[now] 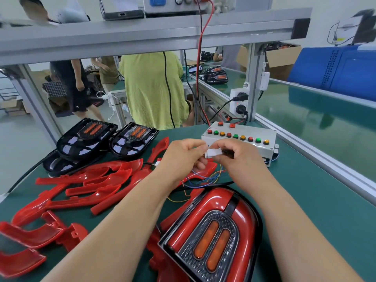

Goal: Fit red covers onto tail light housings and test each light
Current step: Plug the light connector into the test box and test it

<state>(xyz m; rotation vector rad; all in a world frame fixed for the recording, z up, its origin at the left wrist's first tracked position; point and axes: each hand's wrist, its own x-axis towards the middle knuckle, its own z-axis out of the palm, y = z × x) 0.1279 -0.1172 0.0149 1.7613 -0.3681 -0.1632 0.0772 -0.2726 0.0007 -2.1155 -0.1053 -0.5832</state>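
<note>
Only the head view to go on here, so here's what we've got: our left hand (183, 157) and right hand (240, 157) meet in mid-air over the middle of the table (305, 200), both pinching the white connector (212, 153) from opposite ends. Its long axis runs left to right, straight between the two sets of fingertips. Both hands have their fingers curled tight on it. We can't tell if the two halves are fully seated or just lined up. The coloured wires (205, 178) drop from it toward the near edge, where the tail light (209, 235) lies face up with its red cover already on. The test box (240, 137) sits just beyond our knuckles toward the far right corner, closer to the right hand, so we'd guess that one goes for the buttons. The spare red covers (85, 186) are heaped along the left side, and the bare housings (85, 137) are at the far left edge.
</note>
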